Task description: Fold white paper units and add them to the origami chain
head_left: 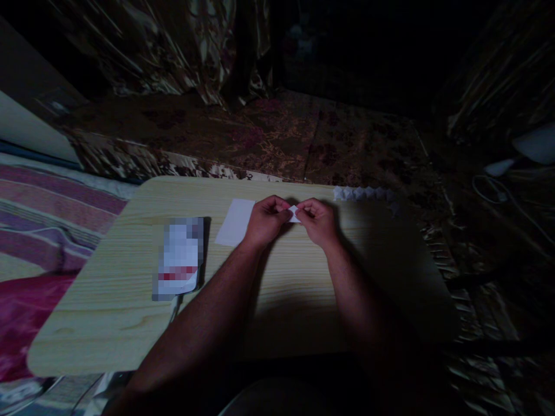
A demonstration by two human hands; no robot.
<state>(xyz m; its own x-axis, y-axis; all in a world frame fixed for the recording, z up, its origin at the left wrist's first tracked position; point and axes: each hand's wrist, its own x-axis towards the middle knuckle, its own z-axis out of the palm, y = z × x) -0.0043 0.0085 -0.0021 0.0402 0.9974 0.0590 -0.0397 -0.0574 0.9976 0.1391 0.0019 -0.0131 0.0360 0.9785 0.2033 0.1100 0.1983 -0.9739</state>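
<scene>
Between my two hands is a small folded piece of white paper (294, 214), pinched from both sides just above the table. My left hand (266, 221) grips its left edge between thumb and fingers. On the other side, my right hand (318, 221) holds the right edge in a similar pinch. Flat white paper (234, 222) lies on the table just left of my left hand. Along the table's far edge, right of my right hand, several small folded white paper pieces (362, 193) stand in a row.
The light wood table (130, 323) has rounded corners. A phone with a blurred-out screen (180, 254) lies at the left, a cable (174, 308) at its near end. A striped bed cover (39, 214) is beyond the left edge; a patterned sofa (260, 133) stands behind.
</scene>
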